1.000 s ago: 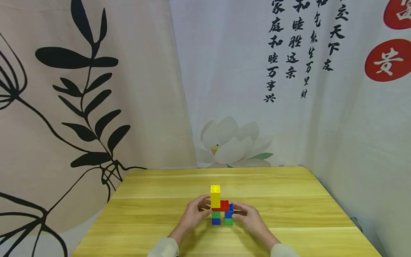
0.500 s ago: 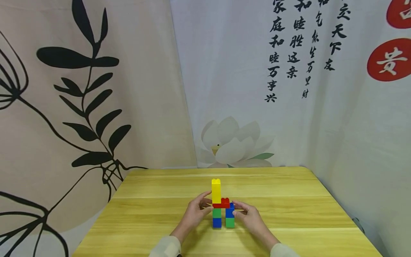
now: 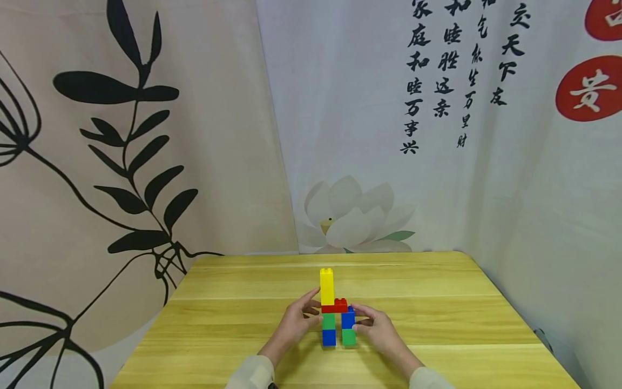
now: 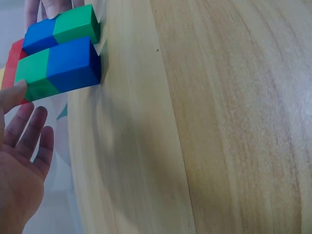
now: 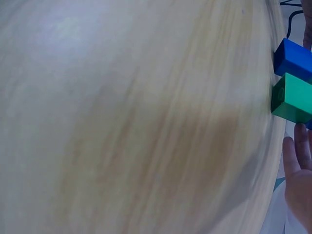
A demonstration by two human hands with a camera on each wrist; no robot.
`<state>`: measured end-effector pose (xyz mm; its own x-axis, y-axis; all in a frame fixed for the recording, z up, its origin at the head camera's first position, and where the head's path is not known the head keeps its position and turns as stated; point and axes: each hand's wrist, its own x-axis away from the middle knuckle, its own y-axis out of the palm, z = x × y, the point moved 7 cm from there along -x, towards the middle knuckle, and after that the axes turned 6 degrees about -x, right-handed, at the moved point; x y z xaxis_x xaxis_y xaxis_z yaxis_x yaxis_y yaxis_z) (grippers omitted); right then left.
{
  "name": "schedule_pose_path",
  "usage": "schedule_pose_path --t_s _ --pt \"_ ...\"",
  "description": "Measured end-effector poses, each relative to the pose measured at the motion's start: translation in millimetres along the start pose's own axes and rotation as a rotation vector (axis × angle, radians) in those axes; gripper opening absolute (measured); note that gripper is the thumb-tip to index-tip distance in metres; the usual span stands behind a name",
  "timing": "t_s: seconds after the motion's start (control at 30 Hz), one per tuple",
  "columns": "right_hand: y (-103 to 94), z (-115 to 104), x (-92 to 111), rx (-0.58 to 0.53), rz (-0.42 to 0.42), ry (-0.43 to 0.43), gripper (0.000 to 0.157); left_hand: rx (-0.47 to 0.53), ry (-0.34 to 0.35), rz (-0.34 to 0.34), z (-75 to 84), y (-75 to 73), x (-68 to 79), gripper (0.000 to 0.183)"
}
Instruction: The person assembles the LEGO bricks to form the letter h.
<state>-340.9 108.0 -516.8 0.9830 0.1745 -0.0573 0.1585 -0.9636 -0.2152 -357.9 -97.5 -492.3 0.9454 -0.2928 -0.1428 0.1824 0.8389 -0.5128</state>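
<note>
A small structure of toy building bricks is held between both hands over the table. Its tall yellow brick (image 3: 327,287) stands on the left end of a flat red brick (image 3: 335,308). Two legs bear the red brick: a green brick (image 3: 329,321) above a blue brick (image 3: 329,337) on the left, blue above green (image 3: 348,337) on the right. My left hand (image 3: 293,320) grips the left side, thumb on the upper green brick (image 4: 36,75) and index finger near the yellow one. My right hand (image 3: 378,325) pinches the right leg; its fingers (image 5: 301,146) are partly cut off in the right wrist view.
A wood-grain table (image 3: 233,302) spreads beneath the hands. Behind it hang printed cloths (image 3: 359,124) with plant shapes, a lotus and writing. A dark cable (image 3: 541,339) lies beyond the table's right edge.
The brick structure has tilted, its top leaning away from me, so the brick tops show less and the front faces more. Both hands keep their hold.
</note>
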Motion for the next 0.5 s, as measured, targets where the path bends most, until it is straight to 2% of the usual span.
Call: schedule_pose_path --t_s 0.23,0.5 --pt "1.4 3.8 -0.4 0.003 -0.023 0.018 0.056 -0.01 0.001 -0.031 -2.8 1.4 -0.4 0.074" --pt "3.5 6.1 0.3 0.016 -0.064 -0.006 0.059 -0.018 0.0 -0.067 -2.9 2.9 2.7 0.077"
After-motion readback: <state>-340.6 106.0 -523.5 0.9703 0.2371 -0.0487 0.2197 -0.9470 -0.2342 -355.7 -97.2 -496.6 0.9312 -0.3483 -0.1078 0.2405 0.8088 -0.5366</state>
